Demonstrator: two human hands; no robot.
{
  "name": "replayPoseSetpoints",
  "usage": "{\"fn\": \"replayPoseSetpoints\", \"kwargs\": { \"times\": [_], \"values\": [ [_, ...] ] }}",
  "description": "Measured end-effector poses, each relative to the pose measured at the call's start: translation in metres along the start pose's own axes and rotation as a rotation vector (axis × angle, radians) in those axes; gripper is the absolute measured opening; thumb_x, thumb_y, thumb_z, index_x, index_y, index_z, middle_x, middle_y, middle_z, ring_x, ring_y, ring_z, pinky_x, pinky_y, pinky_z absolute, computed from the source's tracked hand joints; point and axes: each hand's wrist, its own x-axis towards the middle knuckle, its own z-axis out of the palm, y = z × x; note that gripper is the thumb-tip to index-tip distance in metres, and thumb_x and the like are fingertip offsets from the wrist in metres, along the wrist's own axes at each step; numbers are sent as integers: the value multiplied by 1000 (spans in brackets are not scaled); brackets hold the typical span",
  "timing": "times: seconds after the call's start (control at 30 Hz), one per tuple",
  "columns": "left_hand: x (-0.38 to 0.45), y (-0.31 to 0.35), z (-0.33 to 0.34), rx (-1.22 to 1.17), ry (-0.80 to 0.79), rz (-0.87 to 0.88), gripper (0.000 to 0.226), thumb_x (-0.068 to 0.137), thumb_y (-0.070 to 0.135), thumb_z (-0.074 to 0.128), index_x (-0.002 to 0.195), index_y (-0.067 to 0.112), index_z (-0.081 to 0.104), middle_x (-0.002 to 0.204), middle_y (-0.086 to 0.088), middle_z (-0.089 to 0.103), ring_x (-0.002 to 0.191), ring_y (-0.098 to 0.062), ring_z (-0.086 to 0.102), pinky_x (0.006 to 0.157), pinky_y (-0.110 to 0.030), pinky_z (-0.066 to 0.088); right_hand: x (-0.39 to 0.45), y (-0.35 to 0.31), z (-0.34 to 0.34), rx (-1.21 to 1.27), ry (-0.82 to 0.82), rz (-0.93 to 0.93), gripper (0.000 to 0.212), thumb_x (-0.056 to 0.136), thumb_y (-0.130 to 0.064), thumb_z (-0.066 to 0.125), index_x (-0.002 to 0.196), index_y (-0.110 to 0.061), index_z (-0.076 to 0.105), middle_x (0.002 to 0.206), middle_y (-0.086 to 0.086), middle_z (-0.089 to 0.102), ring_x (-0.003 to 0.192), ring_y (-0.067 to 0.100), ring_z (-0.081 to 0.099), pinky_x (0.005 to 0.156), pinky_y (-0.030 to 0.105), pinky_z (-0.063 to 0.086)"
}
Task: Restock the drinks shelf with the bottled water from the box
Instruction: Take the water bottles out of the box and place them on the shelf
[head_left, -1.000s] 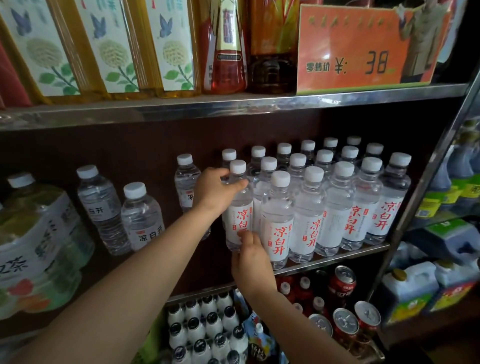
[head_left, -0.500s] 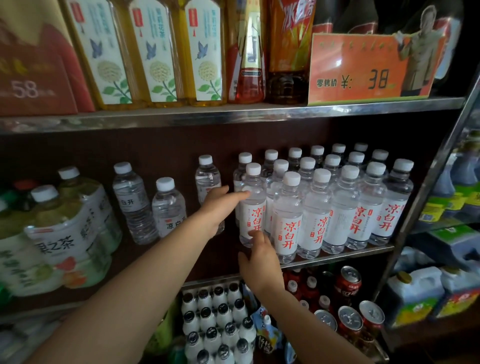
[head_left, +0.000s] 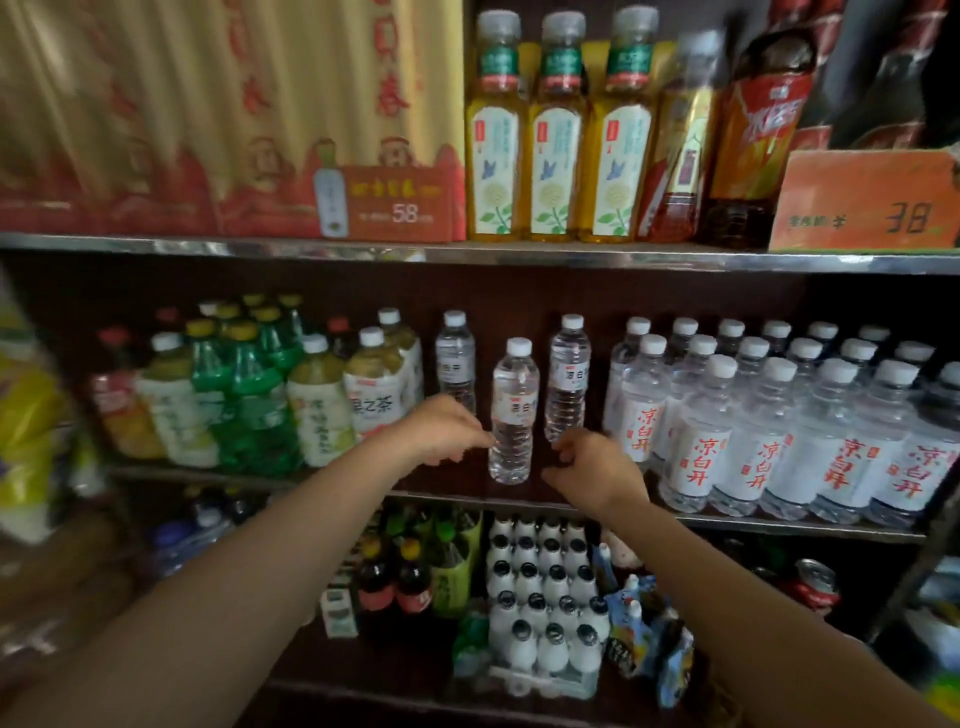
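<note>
Your left hand (head_left: 441, 426) and right hand (head_left: 592, 470) have let go of the red-label bottles (head_left: 696, 447) and now hover loosely curled, holding nothing, either side of the slim water bottle (head_left: 511, 415), so that row looks sorted.

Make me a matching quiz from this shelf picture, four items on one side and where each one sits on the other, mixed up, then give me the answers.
Items:
1. yellow tea bottles
2. red-lettered water bottles
3. small white bottles
4. green bottles

Places:
A. middle shelf, left of the hands
B. bottom shelf, below the hands
C. top shelf, left of the orange 38 price card
D. middle shelf, right of the hands

Pairs: 1-C, 2-D, 3-B, 4-A. The left hand and right hand flank a lone clear bottle.
</note>
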Motion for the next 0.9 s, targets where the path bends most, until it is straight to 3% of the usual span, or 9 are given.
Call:
{"fn": "replayPoseSetpoints", "kwargs": {
  "times": [0.17,0.3,0.43,0.5,0.6,0.67,0.8,0.83,0.9],
  "values": [
    [-66,-83,-48,-2,60,-142,37,88,31,65,119,8,64,115,-3,61,103,-19,63,81,-30,55,-31,-71,37,-50,-157,-145,31,80,-29,67,109,-21,58,98,0,64,95,22,62,77,33,52],
    [-140,-162,-76,-31,172,-282,20,90,35,60,88,15,62,89,-8,57,82,-21,57,67,-28,41,-69,-136,86,-69,-301,-279,27,81,-29,67,104,-25,55,101,1,62,91,20,62,72,33,53],
    [-222,-244,-95,-97,302,-400,18,86,24,66,77,9,67,72,-10,65,67,-20,56,66,-31,48,-116,-196,144,-92,-463,-405,30,82,-32,67,108,-21,57,102,4,63,94,23,63,75,33,53],
    [-262,-284,-97,-178,360,-470,20,88,17,65,71,9,62,55,0,61,61,-18,53,61,-28,47,-143,-221,173,-107,-537,-484,26,82,-34,67,102,-22,56,97,4,62,97,24,62,75,34,51],
    [-321,-334,-91,-248,424,-586,8,91,17,62,90,10,65,73,-1,62,64,-13,56,53,-15,50,-187,-254,218,-124,-619,-566,27,80,-36,69,103,-24,58,103,-1,61,100,21,59,80,31,50],
    [-356,-364,-81,-269,404,-661,21,92,24,60,107,12,66,89,0,65,71,-8,59,54,-9,46,-218,-273,250,-121,-713,-604,28,81,-34,70,104,-24,59,107,-1,62,96,19,60,84,34,52],
    [-401,-415,-51,-464,359,-860,25,97,20,51,120,17,59,125,-9,60,109,-24,60,83,-31,48,-284,-300,310,-147,-937,-647,31,81,-27,71,106,-11,65,108,10,63,95,23,61,87,43,53],
    [-409,-426,-41,-515,371,-900,27,98,17,48,122,13,58,125,-8,58,110,-25,58,87,-32,47,-299,-304,324,-161,-989,-677,32,81,-26,71,106,-7,67,107,12,64,96,25,62,87,43,53],
    [-426,-450,-20,-527,388,-978,27,97,17,49,122,13,58,118,-4,59,100,-21,58,81,-27,49,-327,-308,354,-200,-1085,-739,28,81,-27,70,98,-5,68,103,11,67,92,24,62,83,41,53]
  ]
}}
